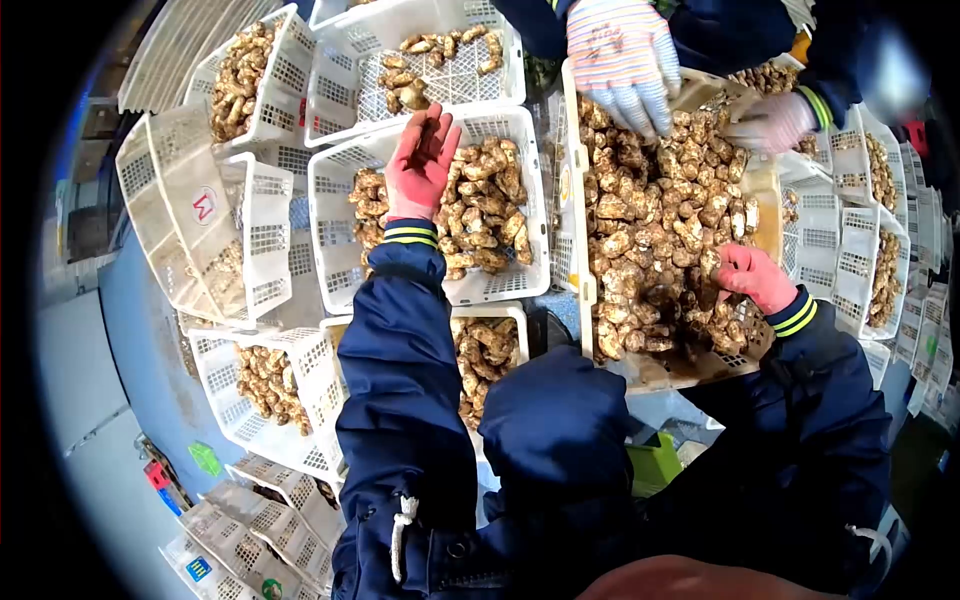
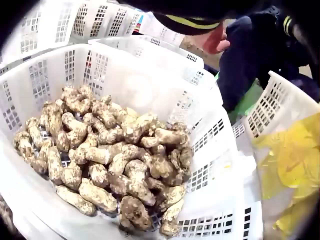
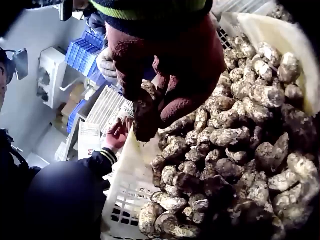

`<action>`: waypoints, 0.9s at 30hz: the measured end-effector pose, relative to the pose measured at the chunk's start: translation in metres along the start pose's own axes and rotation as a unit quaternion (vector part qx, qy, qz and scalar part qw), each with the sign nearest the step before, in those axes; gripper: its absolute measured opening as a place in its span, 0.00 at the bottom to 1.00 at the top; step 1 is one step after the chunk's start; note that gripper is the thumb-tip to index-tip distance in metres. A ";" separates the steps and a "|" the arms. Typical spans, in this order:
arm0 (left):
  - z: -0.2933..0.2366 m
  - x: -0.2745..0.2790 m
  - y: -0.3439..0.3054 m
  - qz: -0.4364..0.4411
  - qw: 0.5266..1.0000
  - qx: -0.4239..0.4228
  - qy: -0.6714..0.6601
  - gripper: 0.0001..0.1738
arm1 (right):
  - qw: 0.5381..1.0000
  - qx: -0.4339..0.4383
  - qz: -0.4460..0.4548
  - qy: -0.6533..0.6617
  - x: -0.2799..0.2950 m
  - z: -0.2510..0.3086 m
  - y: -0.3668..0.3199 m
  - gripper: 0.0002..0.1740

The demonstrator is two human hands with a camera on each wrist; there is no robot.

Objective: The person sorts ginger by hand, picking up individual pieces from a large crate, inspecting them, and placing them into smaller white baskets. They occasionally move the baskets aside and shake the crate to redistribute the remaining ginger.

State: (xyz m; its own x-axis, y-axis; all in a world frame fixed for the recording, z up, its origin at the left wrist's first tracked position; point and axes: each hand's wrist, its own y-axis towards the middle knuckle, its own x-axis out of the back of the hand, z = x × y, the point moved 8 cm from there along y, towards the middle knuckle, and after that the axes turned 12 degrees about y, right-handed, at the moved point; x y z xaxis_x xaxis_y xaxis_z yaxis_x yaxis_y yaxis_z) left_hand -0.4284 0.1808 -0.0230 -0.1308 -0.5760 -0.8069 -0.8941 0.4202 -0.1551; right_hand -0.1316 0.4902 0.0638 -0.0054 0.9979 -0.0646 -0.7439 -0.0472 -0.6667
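Note:
My left hand [image 1: 420, 165], in a red glove, is held palm up with loosely bent fingers above a white plastic crate [image 1: 333, 255]. Knobbly cream-and-brown tubers [image 2: 120, 155] cover much of that crate's bottom. On the right, a big crate [image 1: 587, 300] is heaped with more tubers [image 1: 650, 235]. My red-gloved right hand [image 1: 755, 278] is at the right side of this heap. In the right wrist view its thumb and fingers pinch a dark, dirty tuber [image 3: 148, 90], partly hidden by the glove.
Across the big crate, another person's striped-gloved hand [image 1: 625, 60] reaches over the heap, with a second gloved hand [image 1: 775, 125] beside it. A nearly bare crate [image 1: 335, 95] holds a few tubers behind mine. More crates [image 1: 265, 235] crowd the left; others [image 1: 850, 260] line the right.

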 end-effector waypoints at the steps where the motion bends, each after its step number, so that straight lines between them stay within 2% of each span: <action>1: -0.003 -0.006 -0.002 -0.002 1.000 -0.004 0.006 0.18 | 1.000 -0.013 0.002 -0.006 -0.006 0.008 -0.005 0.12; 4: -0.002 -0.008 -0.015 -0.021 0.998 0.012 0.056 0.19 | 0.999 0.013 -0.005 0.042 0.003 -0.003 -0.004 0.11; 5: 0.001 0.001 -0.021 -0.022 0.997 0.022 0.075 0.20 | 0.993 0.016 0.014 0.113 -0.004 0.001 -0.008 0.10; 6: 0.003 0.009 -0.026 -0.020 0.995 0.030 0.095 0.21 | 0.993 0.020 0.016 0.114 -0.003 0.002 -0.009 0.10; 8: 0.007 0.027 -0.049 -0.073 0.988 0.068 0.121 0.22 | 0.994 0.043 0.031 0.097 -0.009 0.009 -0.013 0.12; 10: 0.009 0.033 -0.075 -0.051 0.987 0.101 0.115 0.22 | 0.993 0.054 0.043 0.093 -0.017 0.024 -0.026 0.18; 12: 0.005 0.027 -0.102 -0.044 0.983 0.152 0.097 0.22 | 0.972 0.103 0.081 0.194 -0.017 0.027 -0.034 0.23; 13: -0.001 0.010 -0.110 0.027 0.984 0.154 0.081 0.21 | 0.964 0.117 0.084 0.223 -0.018 0.027 -0.034 0.26; 14: -0.011 -0.025 -0.126 0.017 0.982 0.145 0.119 0.21 | 0.956 0.131 0.081 0.251 -0.019 0.027 -0.038 0.29; 15: -0.019 -0.024 -0.125 0.081 0.981 0.139 0.110 0.22 | 0.956 0.136 0.061 0.252 -0.017 0.028 -0.048 0.29; 17: -0.042 -0.093 -0.152 0.036 0.979 0.094 0.179 0.23 | 0.948 0.275 0.088 0.135 -0.033 0.060 -0.069 0.28; 19: -0.054 -0.153 -0.178 0.042 0.975 0.072 0.207 0.23 | 0.923 0.262 0.137 0.244 -0.053 0.063 -0.079 0.27; 20: -0.057 -0.182 -0.193 0.057 0.973 0.060 0.218 0.23 | 0.880 0.178 0.170 0.406 -0.064 0.057 -0.080 0.26; 22: -0.053 -0.233 -0.228 0.107 0.967 0.054 0.226 0.24 | 0.855 0.185 0.200 0.442 -0.080 0.063 -0.106 0.32; 25: -0.030 -0.299 -0.284 0.198 0.954 0.026 0.222 0.23 | 0.863 0.268 0.162 0.397 -0.092 0.067 -0.139 0.36; 26: -0.018 -0.313 -0.305 0.168 0.958 0.040 0.227 0.23 | 0.864 0.289 0.150 0.385 -0.093 0.067 -0.149 0.37; 27: 0.000 -0.318 -0.313 0.190 0.958 0.060 0.204 0.23 | 0.861 0.302 0.161 0.375 -0.098 0.067 -0.158 0.36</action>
State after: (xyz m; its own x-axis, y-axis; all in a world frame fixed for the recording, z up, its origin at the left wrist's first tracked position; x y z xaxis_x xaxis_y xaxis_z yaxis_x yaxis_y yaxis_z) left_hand -0.1071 0.2326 0.2818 -0.6161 -0.5805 -0.5323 -0.6955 0.7182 0.0218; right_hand -0.0587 0.4031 0.2250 -0.0123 0.6168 -0.7871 -0.9979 -0.0582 -0.0301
